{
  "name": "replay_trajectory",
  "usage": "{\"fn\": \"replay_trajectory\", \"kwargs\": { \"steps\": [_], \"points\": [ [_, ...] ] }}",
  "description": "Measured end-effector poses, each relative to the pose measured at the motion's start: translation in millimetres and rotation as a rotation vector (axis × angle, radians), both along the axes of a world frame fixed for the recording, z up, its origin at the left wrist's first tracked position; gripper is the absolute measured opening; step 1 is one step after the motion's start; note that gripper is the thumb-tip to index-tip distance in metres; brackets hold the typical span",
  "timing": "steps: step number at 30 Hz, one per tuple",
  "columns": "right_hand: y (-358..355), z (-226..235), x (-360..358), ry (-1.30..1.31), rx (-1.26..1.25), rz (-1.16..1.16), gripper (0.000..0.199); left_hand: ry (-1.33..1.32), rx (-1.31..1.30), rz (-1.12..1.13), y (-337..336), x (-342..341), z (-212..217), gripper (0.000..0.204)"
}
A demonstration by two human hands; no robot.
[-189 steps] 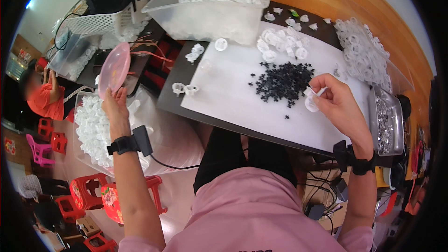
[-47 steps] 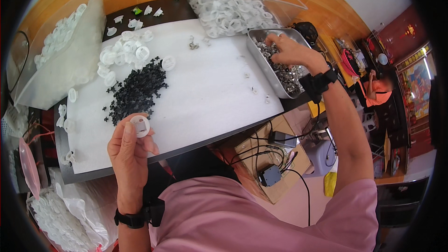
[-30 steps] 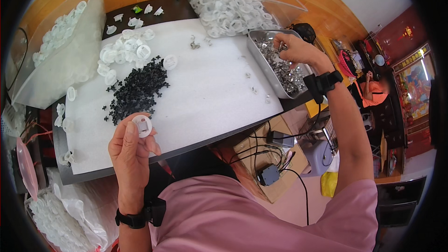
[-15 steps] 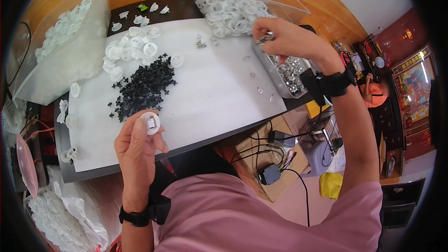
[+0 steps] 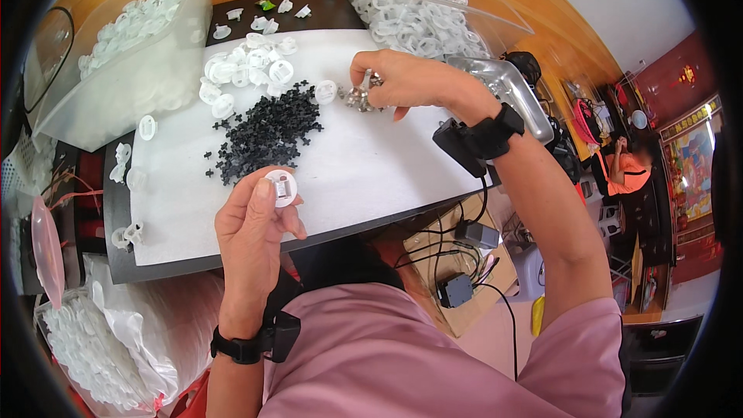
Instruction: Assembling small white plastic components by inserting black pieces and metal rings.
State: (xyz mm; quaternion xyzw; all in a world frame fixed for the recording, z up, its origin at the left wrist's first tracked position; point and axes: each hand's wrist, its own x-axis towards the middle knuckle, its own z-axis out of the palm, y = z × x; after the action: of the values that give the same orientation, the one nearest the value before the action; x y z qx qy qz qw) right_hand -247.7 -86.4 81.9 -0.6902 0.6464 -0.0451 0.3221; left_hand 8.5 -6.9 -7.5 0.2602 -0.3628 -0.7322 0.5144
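My left hand point(image 5: 251, 224) pinches a round white plastic piece point(image 5: 288, 183) between thumb and fingers near the table's front edge. A rectangular slot with a metallic-looking bit shows on its face. Across the white sheet point(image 5: 371, 166), my right hand point(image 5: 414, 81) is curled with fingertips pointing down around small shiny metal parts point(image 5: 359, 97). Some of these parts show between its fingers, others lie on the sheet under them. Left of that hand lies one loose white disc point(image 5: 326, 92). Between the hands is a heap of black cross-shaped pieces point(image 5: 267, 133).
More white round pieces point(image 5: 246, 70) are piled behind the black heap. Two clear bags, one left point(image 5: 128, 85) and one at the back point(image 5: 418, 19), hold white plastic parts. A metal tray point(image 5: 534, 112) stands at the right. Cables and black boxes point(image 5: 455, 290) lie below; another person point(image 5: 627, 174) is far right.
My right hand has moved left from the metal tray to the sheet, over the small metal parts. My left hand keeps hold of the white piece. The whole view has shifted slightly.
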Motion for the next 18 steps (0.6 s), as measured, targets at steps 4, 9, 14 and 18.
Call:
{"fn": "replay_trajectory", "kwargs": {
  "steps": [4,9,14,18],
  "points": [
    [3.7,3.5,-11.6,0.004,-0.019,-0.041,0.031,-0.026,0.001,0.014,1.2,0.1,0.7,0.031],
    [13.2,9.1,-21.7,0.012,-0.012,-0.103,0.032,-0.008,-0.009,0.005,0.6,0.8,0.0,0.03],
    [13.8,2.0,-31.6,0.0,-0.025,-0.147,0.034,-0.009,-0.013,0.002,-0.6,0.4,-0.3,0.029],
    [17.2,6.6,-25.8,0.065,-0.116,-0.127,0.035,-0.023,-0.025,-0.003,-0.1,0.6,0.4,0.031]
  ]
}}
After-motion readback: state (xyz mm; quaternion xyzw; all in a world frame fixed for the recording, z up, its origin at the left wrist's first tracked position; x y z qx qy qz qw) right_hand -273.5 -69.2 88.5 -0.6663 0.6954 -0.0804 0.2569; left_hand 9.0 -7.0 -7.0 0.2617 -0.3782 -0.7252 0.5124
